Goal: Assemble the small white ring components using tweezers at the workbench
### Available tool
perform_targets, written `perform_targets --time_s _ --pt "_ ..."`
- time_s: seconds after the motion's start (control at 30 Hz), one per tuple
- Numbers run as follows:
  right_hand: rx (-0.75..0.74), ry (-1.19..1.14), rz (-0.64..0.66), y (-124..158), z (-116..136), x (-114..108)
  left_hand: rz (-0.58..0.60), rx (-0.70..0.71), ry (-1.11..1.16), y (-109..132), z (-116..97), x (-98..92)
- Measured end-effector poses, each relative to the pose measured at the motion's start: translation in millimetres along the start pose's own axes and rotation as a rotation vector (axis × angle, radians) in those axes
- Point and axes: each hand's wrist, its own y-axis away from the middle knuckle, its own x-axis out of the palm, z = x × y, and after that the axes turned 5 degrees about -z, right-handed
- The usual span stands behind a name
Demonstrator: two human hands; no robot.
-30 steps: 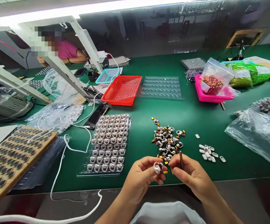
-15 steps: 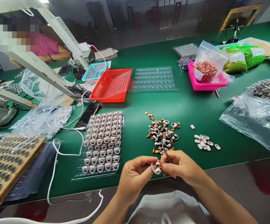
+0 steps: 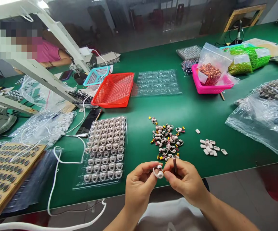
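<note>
Green tabletop [image 3: 153, 107] spreads out beyond the left hand [image 3: 140, 184], which pinches a curved white part [image 3: 160, 175] near the front edge, while the right hand [image 3: 187, 181] grips a slim brown tool [image 3: 175, 165] just beside it, close to a heap of similar pieces [image 3: 170, 147].

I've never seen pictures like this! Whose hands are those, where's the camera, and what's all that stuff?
There's no robot here. A person wears a camera on their head, looking forward and down at their own bare hands. The left hand holds a small white C-shaped piece, perhaps an earphone part. The right hand holds a thin brown stick. On the green table lie a pile of similar pieces, some little white caps, a filled clear tray, and red and pink baskets.
</note>
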Motion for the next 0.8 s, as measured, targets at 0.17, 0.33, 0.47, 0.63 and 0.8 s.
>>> perform_targets --time_s 0.17,0.33,0.47,0.63,0.8 --pt "-0.115 0.041 -0.04 4 -10 2 0.005 -0.016 0.031 1 1 1.2" --pt "-0.06 -0.024 -0.028 6 -14 3 0.04 -0.016 0.017 1 -4 0.4" --pt "-0.053 -0.035 -0.028 5 -15 5 0.03 0.055 0.01 2 -4 0.6" --pt "-0.076 -0.052 -0.048 6 -14 6 0.079 0.086 -0.025 1 -8 -1.0" --pt "-0.057 -0.107 -0.054 7 -15 6 0.14 0.065 -0.046 -4 -11 -6.1"
